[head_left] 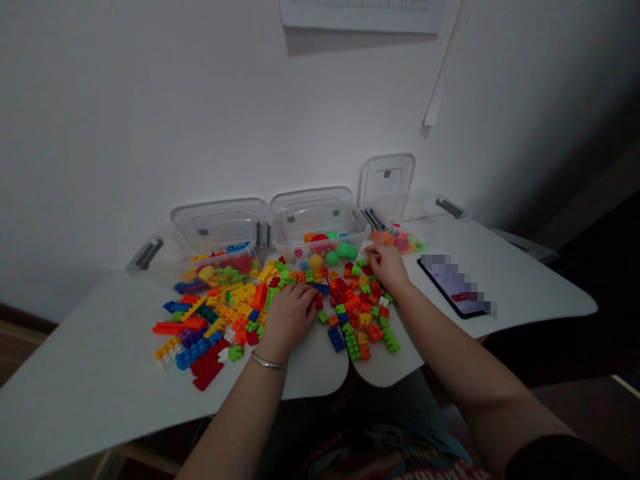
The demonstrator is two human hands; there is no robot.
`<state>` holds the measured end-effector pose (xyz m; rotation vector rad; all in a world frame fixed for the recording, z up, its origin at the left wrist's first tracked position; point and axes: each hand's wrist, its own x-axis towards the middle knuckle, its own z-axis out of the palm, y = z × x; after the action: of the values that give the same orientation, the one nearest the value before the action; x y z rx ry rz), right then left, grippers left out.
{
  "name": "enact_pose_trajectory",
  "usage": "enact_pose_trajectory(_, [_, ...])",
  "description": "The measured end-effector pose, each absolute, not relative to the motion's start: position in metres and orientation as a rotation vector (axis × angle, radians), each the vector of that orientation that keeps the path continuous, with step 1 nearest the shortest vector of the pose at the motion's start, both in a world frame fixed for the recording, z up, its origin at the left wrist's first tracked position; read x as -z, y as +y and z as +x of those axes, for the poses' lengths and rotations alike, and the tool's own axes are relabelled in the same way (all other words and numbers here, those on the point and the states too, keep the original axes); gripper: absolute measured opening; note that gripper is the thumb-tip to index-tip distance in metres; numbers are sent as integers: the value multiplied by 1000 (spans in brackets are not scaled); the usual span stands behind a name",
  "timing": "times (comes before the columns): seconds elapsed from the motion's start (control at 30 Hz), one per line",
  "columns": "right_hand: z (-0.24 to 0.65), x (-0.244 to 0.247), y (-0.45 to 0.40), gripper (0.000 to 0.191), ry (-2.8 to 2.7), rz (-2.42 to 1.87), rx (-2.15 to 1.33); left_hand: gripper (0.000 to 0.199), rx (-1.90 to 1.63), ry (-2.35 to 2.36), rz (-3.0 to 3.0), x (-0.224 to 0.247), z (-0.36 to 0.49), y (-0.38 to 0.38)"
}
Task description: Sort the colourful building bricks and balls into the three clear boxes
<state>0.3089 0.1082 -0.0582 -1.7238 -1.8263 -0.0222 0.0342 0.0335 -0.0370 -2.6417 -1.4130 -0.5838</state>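
My left hand (289, 319), with a bracelet at the wrist, rests over the middle of the spread toy bricks (239, 300). Its fingers bend down around a small red brick (318, 301). At the right side of the pile is my right hand (388, 268), next to the front corner of the middle clear bin (320, 230). Its fingers are drawn together near a dark red brick (367, 269), and whether they grip anything is too small to make out. Green, orange and yellow bricks lie between the two hands, with a blue brick (337, 339) toward the table's front.
A clear bin (220, 233) of bricks stands at the left; another (405, 223) holds orange and green pieces at the right. The middle bin holds balls (343, 251). A phone (457, 287) lies right of my forearm. The white table (100, 373) has a notched front edge.
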Motion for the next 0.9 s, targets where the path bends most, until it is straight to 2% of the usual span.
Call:
enact_pose_trajectory(0.27, [307,53,104,30,-1917,-1920,-37,25,581,-1415,-2638,37,35,34])
enact_pose_trajectory(0.57, [299,51,111,19,-1870,-1992,-54,24,597,-1400,-2646,38,34,34])
enact_pose_trajectory(0.9, [303,55,108,24,-1636,-1671,-90,25,603,-1403,-2640,38,34,34])
